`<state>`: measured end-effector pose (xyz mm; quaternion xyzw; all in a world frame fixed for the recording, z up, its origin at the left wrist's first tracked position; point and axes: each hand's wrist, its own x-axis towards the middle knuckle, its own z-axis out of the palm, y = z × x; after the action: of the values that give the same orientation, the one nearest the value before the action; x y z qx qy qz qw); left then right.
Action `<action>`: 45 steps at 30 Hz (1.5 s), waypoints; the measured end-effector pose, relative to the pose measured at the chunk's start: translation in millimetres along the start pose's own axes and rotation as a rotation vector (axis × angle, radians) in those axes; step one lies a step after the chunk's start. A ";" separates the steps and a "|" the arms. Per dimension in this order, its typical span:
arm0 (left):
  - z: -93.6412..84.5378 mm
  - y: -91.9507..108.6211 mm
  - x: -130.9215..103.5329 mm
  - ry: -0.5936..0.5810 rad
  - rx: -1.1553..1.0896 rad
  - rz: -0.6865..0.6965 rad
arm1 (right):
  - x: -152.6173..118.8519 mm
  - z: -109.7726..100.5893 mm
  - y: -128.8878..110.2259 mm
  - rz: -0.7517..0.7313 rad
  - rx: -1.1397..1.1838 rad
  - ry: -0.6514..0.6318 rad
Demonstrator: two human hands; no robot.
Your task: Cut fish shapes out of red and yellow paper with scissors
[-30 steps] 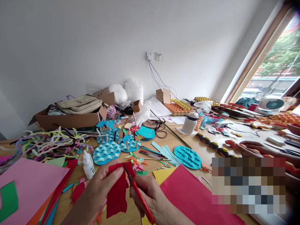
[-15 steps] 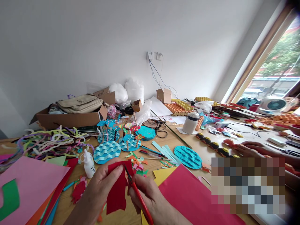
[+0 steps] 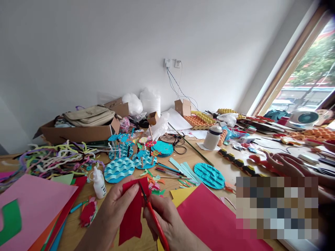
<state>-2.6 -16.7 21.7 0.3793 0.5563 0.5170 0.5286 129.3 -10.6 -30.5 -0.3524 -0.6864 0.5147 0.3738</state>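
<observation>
Pinched between the thumb and fingers of my left hand [image 3: 121, 202] is a piece of dark red paper [image 3: 132, 219], hanging down with a ragged lower edge. My right hand [image 3: 167, 212] is closed on red-handled scissors [image 3: 155, 218]. Their dark blades lie at the upper part of the paper, close to my left thumb. A large red sheet [image 3: 209, 216] lies to the right, over a yellow sheet [image 3: 180, 197]. Paper scraps [image 3: 156, 186] lie just beyond my hands. Left of my left hand stands a white glue bottle [image 3: 99, 184].
Coloured sheets [image 3: 34, 209] lie at left below tangled pipe cleaners [image 3: 57, 162]. Blue wavy discs [image 3: 119, 169] carry paper fish on sticks behind my hands. Pens [image 3: 170, 171] and a white jar [image 3: 212, 138] stand further back. A co-worker's hand [image 3: 288, 162] handles orange pieces at right.
The red paper and scissors have shifted slightly, the paper tilting a little. The co-worker's hand at right has lifted and spread its fingers.
</observation>
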 end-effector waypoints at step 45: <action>-27.6 -5.3 4.1 -0.280 0.012 -0.131 | -12.4 -13.9 -2.3 0.108 -0.141 -0.177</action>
<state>-29.7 -18.4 13.2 0.4135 0.5037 0.4200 0.6316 147.1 -15.8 -27.4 -0.3674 -0.7313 0.5136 0.2577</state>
